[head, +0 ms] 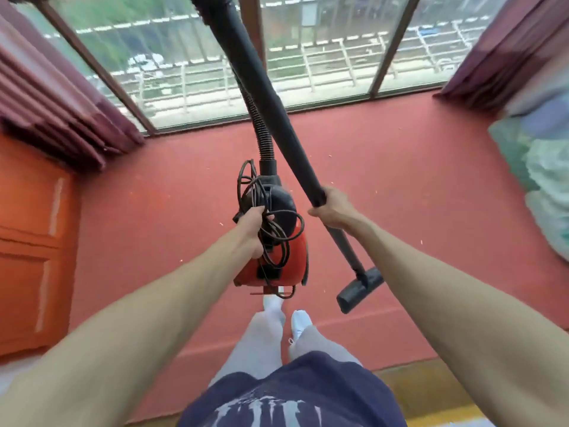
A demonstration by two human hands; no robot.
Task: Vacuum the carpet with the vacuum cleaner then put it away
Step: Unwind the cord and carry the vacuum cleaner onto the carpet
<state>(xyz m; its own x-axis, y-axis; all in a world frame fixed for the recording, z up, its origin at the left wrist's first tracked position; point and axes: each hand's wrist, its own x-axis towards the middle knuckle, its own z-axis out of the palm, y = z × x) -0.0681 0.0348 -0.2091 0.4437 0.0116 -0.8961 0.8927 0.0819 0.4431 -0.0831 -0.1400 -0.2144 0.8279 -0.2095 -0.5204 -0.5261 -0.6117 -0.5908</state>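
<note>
A red and black vacuum cleaner hangs in the air above the red carpet. My left hand grips its top together with a bundle of dark power cord. My right hand grips the black wand, which runs up past the top of the frame. The floor nozzle hangs at the wand's lower end, just above the carpet. A ribbed black hose rises from the vacuum body and meets the wand near the top.
Small light specks lie scattered on the carpet. An orange cabinet stands at the left, dark red curtains flank a wide window, and a bed with pale bedding is at the right. My feet in white shoes stand on the carpet.
</note>
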